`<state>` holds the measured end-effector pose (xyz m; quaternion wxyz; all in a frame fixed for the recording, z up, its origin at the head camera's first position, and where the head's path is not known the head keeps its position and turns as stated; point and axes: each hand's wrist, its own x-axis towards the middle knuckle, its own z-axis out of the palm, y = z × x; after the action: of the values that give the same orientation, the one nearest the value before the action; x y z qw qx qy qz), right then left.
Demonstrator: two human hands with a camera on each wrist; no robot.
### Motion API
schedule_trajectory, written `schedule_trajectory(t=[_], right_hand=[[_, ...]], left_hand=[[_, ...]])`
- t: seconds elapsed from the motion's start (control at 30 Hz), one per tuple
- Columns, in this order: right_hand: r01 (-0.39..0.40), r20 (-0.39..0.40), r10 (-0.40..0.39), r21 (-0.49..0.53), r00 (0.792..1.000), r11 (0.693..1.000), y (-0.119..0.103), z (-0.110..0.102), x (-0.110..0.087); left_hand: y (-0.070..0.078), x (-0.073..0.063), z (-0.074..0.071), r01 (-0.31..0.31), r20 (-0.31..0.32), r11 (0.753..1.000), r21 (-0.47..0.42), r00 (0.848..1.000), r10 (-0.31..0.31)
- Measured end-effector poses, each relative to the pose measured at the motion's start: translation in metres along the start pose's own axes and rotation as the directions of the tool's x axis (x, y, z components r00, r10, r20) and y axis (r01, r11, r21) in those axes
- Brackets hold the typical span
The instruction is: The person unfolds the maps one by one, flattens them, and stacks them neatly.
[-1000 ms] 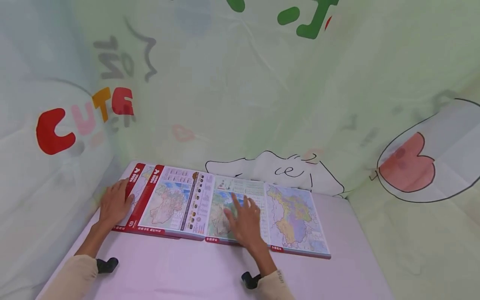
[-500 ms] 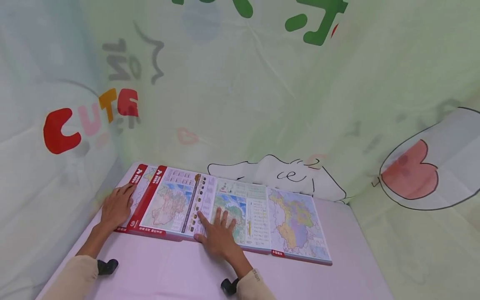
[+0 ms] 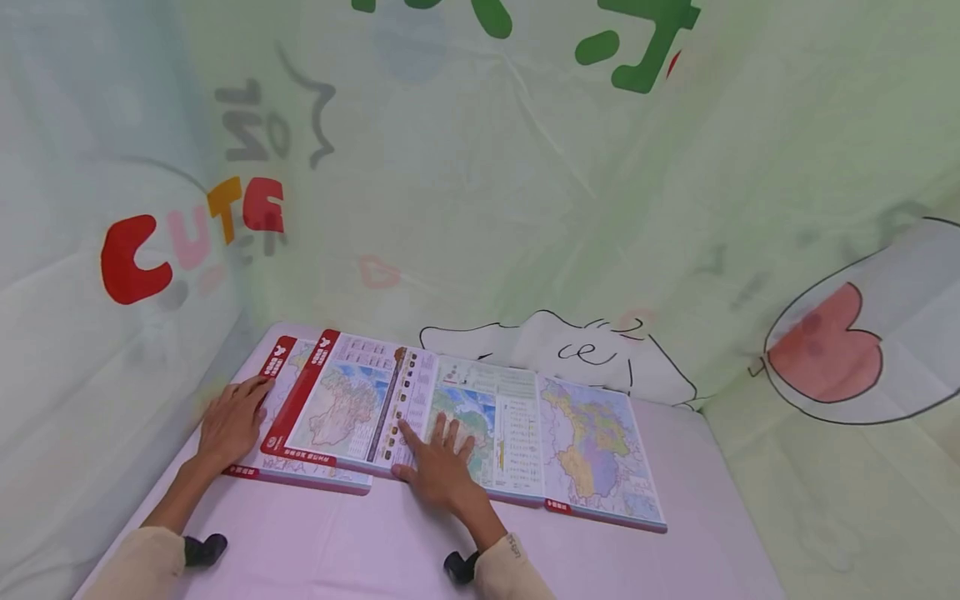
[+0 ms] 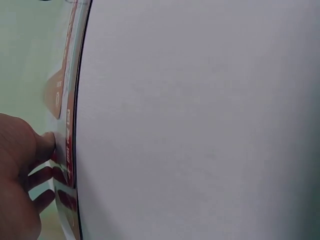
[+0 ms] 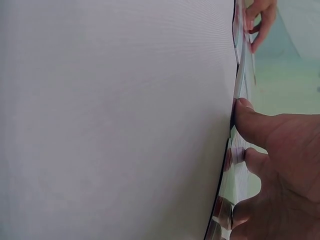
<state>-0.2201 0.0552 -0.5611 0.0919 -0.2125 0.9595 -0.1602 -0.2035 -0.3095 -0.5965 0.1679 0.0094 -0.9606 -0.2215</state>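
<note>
The right hand [image 5: 290, 170] reaches in from the right edge, its thumb resting on the rim of the glossy boards [image 5: 242, 75], its fingers touching their top and mirrored there. Higher up, the left hand [image 5: 262, 17] touches the boards too. Pale table [image 5: 110, 120] fills the left; greenish cloth [image 5: 290, 85] hangs behind.

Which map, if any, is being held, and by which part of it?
Nothing is held: the left hand rests on the leftmost map, the right hand on the middle maps.

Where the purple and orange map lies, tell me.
In the head view, the purple and orange map lies at the row's right end, beside the green map sheet partly under the right hand.
</note>
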Motion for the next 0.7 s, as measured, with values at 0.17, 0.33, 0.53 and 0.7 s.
schedule_trajectory(t=[0.17, 0.33, 0.53, 0.7], right_hand=[[-0.004, 0.005, 0.004, 0.035, 1.0, 0.999, 0.003, 0.002, 0.001], [0.003, -0.002, -0.002, 0.044, 1.0, 0.999, 0.002, 0.001, 0.003], [0.003, -0.025, -0.003, 0.024, 1.0, 1.0, 0.002, 0.001, 0.002], [0.03, -0.053, -0.029, 0.016, 0.998, 0.999, 0.001, 0.0, -0.002]], left_hand=[[-0.002, -0.01, -0.001, -0.016, -0.011, 1.0, -0.006, 1.0, 0.015], [-0.001, -0.018, -0.005, -0.021, -0.008, 1.0, -0.01, 1.0, 0.021], [0.001, -0.023, -0.008, -0.017, 0.006, 1.0, -0.023, 1.0, 0.017], [-0.001, -0.023, -0.009, -0.014, 0.019, 0.999, -0.046, 1.0, 0.015]])
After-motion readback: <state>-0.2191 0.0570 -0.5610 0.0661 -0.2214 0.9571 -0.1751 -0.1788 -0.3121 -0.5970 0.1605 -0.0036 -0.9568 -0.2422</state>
